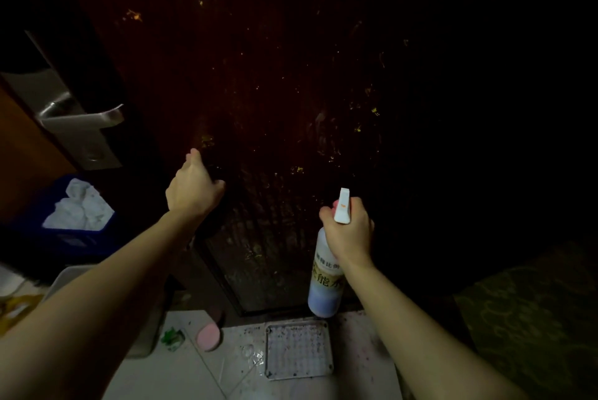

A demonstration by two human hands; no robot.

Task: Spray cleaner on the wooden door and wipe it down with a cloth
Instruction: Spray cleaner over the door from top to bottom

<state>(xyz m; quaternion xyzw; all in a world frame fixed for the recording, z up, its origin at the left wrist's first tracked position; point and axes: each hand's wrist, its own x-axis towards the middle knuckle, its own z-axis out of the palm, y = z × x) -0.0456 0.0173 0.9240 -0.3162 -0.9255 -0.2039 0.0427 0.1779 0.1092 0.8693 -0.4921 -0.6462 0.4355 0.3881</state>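
The dark brown wooden door (pixel 275 82) fills the view, streaked and dotted with yellowish specks. My right hand (pixel 351 234) grips the neck of a white spray bottle (pixel 325 286), whose white nozzle points up toward the door. My left hand (pixel 192 187) is against the door below the handle, thumb up and fingers curled round what looks like a dark cloth (pixel 215 178). In the dim light that cloth is barely visible.
A metal lever handle (pixel 85 118) on its lock plate sticks out at the left. Below it stands a blue bin (pixel 58 238) holding white cloths. On the white tiled floor lie a pink sponge (pixel 208 336) and a perforated white tray (pixel 297 349). A green patterned mat (pixel 534 309) lies at the right.
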